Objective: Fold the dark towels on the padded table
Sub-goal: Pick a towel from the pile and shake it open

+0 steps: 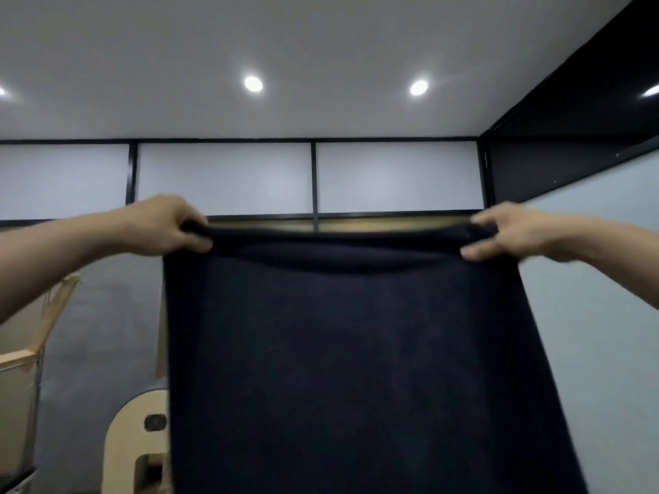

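White ceiling [321, 37], round recessed lights [253, 83], black-framed frosted panels [224, 178], cardboard box [19, 386] at left, pale wooden board [132, 443]

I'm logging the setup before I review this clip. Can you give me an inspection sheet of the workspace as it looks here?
Surface: table not in view; the raised towel blocks the view below.
Job's things: one dark towel, held up and hanging spread before the camera; no others seen.
Clutter: box at left; wooden piece with cut-outs, lower left.
Grippers: left hand grips the towel's top left corner; right hand pinches the top right corner.
Cables: nothing seen.
Surroundings: frosted panels, ceiling lights, dark wall at right.
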Tool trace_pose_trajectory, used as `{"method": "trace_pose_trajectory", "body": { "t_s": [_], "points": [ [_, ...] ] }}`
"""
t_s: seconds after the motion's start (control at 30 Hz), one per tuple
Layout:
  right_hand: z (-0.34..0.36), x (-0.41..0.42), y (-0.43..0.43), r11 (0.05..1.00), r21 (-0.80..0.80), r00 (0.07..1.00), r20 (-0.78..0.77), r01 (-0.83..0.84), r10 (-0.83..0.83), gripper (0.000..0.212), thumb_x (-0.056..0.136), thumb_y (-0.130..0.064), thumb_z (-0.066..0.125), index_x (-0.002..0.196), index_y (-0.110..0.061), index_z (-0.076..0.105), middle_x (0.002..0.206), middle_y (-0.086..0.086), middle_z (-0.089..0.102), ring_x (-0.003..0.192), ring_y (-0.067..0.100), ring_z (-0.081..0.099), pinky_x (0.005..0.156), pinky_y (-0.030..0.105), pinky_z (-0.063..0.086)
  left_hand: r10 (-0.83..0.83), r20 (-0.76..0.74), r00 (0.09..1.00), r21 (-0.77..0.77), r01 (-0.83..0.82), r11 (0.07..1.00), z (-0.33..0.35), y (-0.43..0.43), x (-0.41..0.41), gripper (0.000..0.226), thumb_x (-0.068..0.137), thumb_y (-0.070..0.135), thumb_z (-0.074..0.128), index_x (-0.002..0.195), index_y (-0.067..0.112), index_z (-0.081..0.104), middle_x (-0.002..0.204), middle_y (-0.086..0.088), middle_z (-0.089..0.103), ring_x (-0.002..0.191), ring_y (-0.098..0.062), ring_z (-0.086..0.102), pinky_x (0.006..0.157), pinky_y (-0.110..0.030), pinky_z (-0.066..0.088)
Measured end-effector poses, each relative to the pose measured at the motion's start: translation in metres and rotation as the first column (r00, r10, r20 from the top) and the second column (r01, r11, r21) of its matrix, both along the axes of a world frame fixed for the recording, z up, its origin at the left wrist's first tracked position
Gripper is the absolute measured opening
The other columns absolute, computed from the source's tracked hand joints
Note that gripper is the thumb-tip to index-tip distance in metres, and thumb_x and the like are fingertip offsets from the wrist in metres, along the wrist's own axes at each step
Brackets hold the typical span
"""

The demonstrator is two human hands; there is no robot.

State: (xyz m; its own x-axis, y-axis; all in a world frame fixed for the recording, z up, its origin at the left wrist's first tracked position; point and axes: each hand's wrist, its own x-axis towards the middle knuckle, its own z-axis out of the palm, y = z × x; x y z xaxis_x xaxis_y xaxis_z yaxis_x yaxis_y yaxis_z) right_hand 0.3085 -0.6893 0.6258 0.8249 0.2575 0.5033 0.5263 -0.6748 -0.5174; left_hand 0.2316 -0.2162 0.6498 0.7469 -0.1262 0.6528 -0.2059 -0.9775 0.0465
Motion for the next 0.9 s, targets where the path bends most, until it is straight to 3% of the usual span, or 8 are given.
{"method": "trace_pose_trajectory", "body": {
  "t_s": [0.1,0.23,0.33,0.47,0.53,0.73,0.83,0.9],
  "points": [
    [0.018,0.025,0.021,0.965,0.24,0.903,0.382,0.108,-0.196,0.017,0.079,-0.023,0.08,0.091,-0.018,0.069,0.09,0.006,0.07,0.088,0.027,0.067,0.064,0.028,0.047,0.002,0.445,0.896,-0.083,0.039,0.996,0.009,-0.016,0.02,0.008,0.087,0.02,0.072,0.085,0.013,0.07,0.075,-0.003,0.059,0.08,-0.028,0.058,0.069,-0.033,0.041],
    [0.01,0.033,0.021,0.952,-0.145,0.949,0.206,0.271,-0.239,0.012,0.082,-0.021,0.078,0.083,-0.024,0.067,0.085,0.005,0.065,0.077,0.025,0.062,0.063,0.032,0.052,0.129,0.079,0.989,-0.032,-0.127,0.991,-0.007,-0.005,0.029,0.021,0.087,0.015,0.072,0.072,0.029,0.065,0.08,-0.003,0.068,0.077,-0.021,0.06,0.069,-0.031,0.044],
    [0.019,0.039,0.022,0.926,0.07,0.846,0.385,0.372,-0.369,0.01,0.083,-0.024,0.076,0.089,-0.021,0.068,0.087,0.007,0.065,0.081,0.027,0.061,0.068,0.034,0.054,0.12,0.312,0.943,-0.185,-0.064,0.981,-0.001,-0.009,0.037,0.018,0.089,0.011,0.066,0.077,0.024,0.064,0.085,-0.006,0.067,0.077,-0.025,0.06,0.074,-0.035,0.051],
    [0.025,0.036,0.014,0.969,0.025,0.95,0.191,0.246,-0.246,0.01,0.081,-0.021,0.079,0.087,-0.021,0.071,0.084,0.007,0.067,0.078,0.024,0.062,0.062,0.029,0.051,-0.041,-0.123,0.992,-0.233,0.011,0.972,0.013,-0.005,0.018,0.015,0.09,0.011,0.068,0.078,0.016,0.073,0.075,-0.008,0.069,0.071,-0.022,0.059,0.064,-0.033,0.048],
    [0.026,0.039,0.006,0.934,0.186,0.815,0.457,0.304,-0.356,0.007,0.083,-0.029,0.075,0.086,-0.028,0.069,0.083,0.005,0.068,0.081,0.028,0.063,0.071,0.035,0.053,-0.133,-0.033,0.99,-0.315,0.116,0.942,0.019,0.001,0.006,0.013,0.093,0.012,0.064,0.085,0.015,0.073,0.074,-0.004,0.069,0.072,-0.022,0.06,0.064,-0.033,0.047],
    [0.037,0.028,0.005,0.974,0.111,0.849,0.477,0.199,-0.228,0.003,0.088,-0.023,0.073,0.087,-0.022,0.07,0.086,0.014,0.069,0.066,0.023,0.059,0.063,0.03,0.047,-0.25,-0.007,0.968,-0.296,0.237,0.925,0.033,0.006,-0.001,0.014,0.094,0.01,0.061,0.088,0.014,0.073,0.084,-0.009,0.073,0.077,-0.028,0.067,0.068,-0.034,0.056],
    [0.045,0.01,-0.007,0.999,0.042,0.999,0.044,0.009,-0.011,0.016,0.077,-0.032,0.08,0.091,-0.024,0.076,0.09,0.01,0.072,0.069,0.017,0.064,0.062,0.031,0.051,-0.475,-0.152,0.867,-0.534,0.333,0.777,0.052,0.023,-0.012,0.042,0.078,0.028,0.078,0.111,0.004,0.07,0.112,-0.017,0.071,0.105,-0.03,0.066,0.088,-0.036,0.056],
    [0.05,0.008,-0.015,0.977,0.135,0.984,-0.04,-0.165,0.172,0.06,0.046,-0.051,0.093,0.098,-0.024,0.077,0.098,0.004,0.075,0.081,0.015,0.07,0.068,0.03,0.059,-0.501,-0.173,0.848,-0.536,0.345,0.77,0.056,0.038,-0.014,0.081,0.047,0.045,0.095,0.113,0.005,0.07,0.117,-0.018,0.069,0.109,-0.031,0.064,0.09,-0.036,0.053]
  ]
}}
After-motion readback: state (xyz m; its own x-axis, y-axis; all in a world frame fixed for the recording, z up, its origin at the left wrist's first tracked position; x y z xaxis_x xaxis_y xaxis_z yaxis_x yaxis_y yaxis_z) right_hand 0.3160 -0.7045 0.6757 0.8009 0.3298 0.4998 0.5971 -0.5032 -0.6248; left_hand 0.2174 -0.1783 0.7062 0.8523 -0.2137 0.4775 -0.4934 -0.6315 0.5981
